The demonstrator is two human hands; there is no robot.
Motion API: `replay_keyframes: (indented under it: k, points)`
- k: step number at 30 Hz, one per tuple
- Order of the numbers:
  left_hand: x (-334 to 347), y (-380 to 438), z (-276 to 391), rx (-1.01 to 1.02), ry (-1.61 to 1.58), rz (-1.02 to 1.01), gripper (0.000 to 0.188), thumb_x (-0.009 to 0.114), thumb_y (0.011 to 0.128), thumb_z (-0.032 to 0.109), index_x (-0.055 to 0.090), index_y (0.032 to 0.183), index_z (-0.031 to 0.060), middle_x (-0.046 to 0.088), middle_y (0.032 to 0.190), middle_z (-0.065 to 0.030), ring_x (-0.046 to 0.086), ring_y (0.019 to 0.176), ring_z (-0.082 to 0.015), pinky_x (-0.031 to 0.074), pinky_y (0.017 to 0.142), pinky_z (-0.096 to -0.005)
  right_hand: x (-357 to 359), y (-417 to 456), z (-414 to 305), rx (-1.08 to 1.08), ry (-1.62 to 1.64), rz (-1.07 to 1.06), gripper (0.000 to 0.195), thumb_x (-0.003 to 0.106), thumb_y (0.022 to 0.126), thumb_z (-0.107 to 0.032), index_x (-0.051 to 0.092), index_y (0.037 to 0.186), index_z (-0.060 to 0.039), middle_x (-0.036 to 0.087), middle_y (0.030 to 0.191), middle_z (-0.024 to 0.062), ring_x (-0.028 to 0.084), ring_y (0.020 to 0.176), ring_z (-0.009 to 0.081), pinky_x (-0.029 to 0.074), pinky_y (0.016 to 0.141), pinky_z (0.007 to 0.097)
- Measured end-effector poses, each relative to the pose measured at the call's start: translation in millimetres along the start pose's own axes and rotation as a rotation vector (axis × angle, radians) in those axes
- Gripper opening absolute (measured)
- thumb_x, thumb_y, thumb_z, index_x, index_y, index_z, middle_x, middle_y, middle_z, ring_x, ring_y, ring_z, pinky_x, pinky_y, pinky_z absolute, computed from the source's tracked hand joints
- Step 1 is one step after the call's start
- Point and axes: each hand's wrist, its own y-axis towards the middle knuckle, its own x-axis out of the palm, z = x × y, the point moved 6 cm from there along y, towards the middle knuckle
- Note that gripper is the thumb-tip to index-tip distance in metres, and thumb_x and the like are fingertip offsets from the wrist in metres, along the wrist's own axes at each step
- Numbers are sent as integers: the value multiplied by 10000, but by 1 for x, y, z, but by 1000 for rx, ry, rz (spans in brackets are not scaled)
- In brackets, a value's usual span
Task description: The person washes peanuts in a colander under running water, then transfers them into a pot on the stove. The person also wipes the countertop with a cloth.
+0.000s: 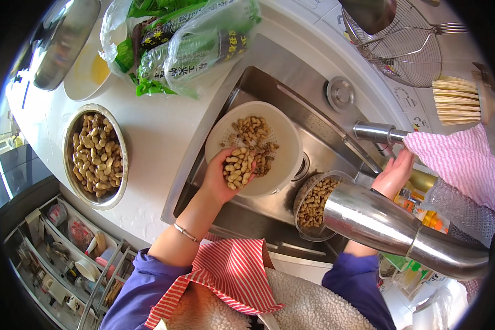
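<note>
My left hand (222, 178) cups a heap of unshelled peanuts (238, 167) over a white plastic colander (283, 173). More peanuts (251, 128), some darker and wet-looking, lie inside the colander. It stands in a stainless steel sink (326, 152). Beside it in the sink is a clear bowl (301, 198) of peanuts, partly hidden by a large metal pipe-like spout (371, 218) close to the camera. My right hand (394, 175) reaches beyond that spout, fingers extended near a smaller metal faucet fitting (375, 131) and a pink striped cloth (449, 152). Its grip is partly hidden.
On the left counter stands a metal bowl (124, 165) of peanuts. A white bowl (76, 84) and green-printed plastic packages (181, 45) lie farther back. A wire strainer (416, 53) and a brush (456, 101) hang at right. An open drawer (62, 251) with utensils is lower left.
</note>
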Motion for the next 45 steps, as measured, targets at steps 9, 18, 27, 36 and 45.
replay_keyframes:
  k: [9, 18, 27, 36, 45]
  points:
    - [-3, -24, 7, -12, -12, -18, 403, 464, 936, 333, 588, 1159, 21, 663, 1108, -105, 657, 922, -259, 571, 706, -371, 159, -198, 139, -267, -534, -870, 407, 673, 885, -256, 587, 1246, -90, 529, 1298, 160, 507, 1199, 324, 411, 1013, 398]
    - [-18, -37, 10, 6, -60, 27, 368, 468, 945, 329, 597, 1128, 38, 652, 1147, -98, 653, 928, -262, 574, 684, -371, 199, -280, 159, -573, -961, -1213, 650, 677, 766, -336, 474, 1376, -243, 323, 1432, 178, 307, 1306, 436, 324, 1039, 564]
    - [-18, -32, -1, -42, -23, -17, 371, 466, 948, 331, 588, 1136, 36, 644, 1175, -98, 655, 936, -259, 571, 656, -371, 188, -287, 190, -402, -694, -1458, 350, 589, 819, -171, 614, 1165, -220, 399, 1399, 130, 492, 1198, 350, 501, 884, 390]
    - [11, -40, -19, -65, -1, -112, 304, 510, 940, 322, 602, 1074, 65, 687, 1050, -123, 683, 923, -276, 567, 638, -384, 141, -239, 172, 155, -384, -842, 227, 635, 861, -145, 619, 1082, -92, 629, 1007, 86, 639, 815, 235, 516, 637, 318]
    - [53, -132, 21, -31, -1, -135, 318, 538, 896, 344, 636, 1048, 82, 686, 1036, -114, 671, 908, -263, 570, 675, -384, 143, -277, 4, 909, 84, -720, 264, 632, 918, -235, 545, 1142, -126, 628, 909, 17, 527, 602, 56, 320, 402, 178]
